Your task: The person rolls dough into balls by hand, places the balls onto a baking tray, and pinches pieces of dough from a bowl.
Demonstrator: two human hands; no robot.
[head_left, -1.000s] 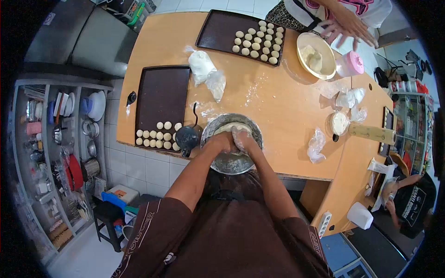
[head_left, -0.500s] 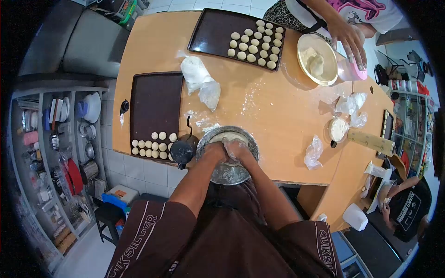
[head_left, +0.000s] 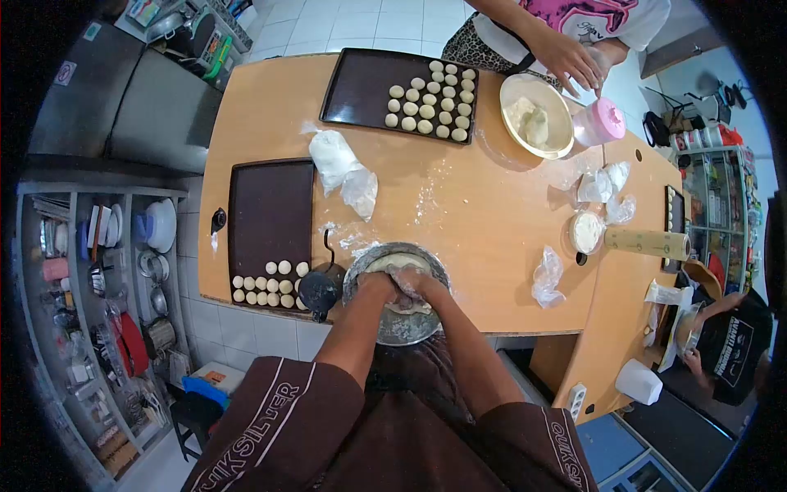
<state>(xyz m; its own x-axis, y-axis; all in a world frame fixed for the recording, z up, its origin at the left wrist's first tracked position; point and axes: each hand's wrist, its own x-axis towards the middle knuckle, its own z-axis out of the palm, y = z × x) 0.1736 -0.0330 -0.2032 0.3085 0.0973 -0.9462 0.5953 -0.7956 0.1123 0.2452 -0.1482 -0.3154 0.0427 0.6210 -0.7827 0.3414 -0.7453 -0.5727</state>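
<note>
Right down in the metal bowl (head_left: 407, 331) sits the pale dough (head_left: 390, 263), and both bare hands are into it. The left hand (head_left: 380, 287) presses in from one side, the right hand (head_left: 415, 284) from the other, the two meeting in the middle with dough showing above and below them. The fingers are largely hidden, so how far either hand is spread can't be told, but both are in contact with the dough.

The bowl stands at the near edge of the wooden table (head_left: 492, 246), loose flour (head_left: 429, 197) scattered beyond it. Just left, a dark, rounded implement (head_left: 318, 293) with a curved hook stands beside a baking tray (head_left: 269, 205), where dough balls (head_left: 273, 285) crowd the near end. Past that lies a plastic bag of white powder (head_left: 331, 162), and farther out comes a second tray (head_left: 354, 88), dough balls filling its right part.

Over on the far right, a cream bowl (head_left: 561, 150) holds more dough, next to a pink-lidded container (head_left: 608, 120). A co-worker's hand (head_left: 571, 64) is near that lid. Closer in, a crumpled plastic bag (head_left: 548, 279) lies near a roll of wrap (head_left: 649, 242).
</note>
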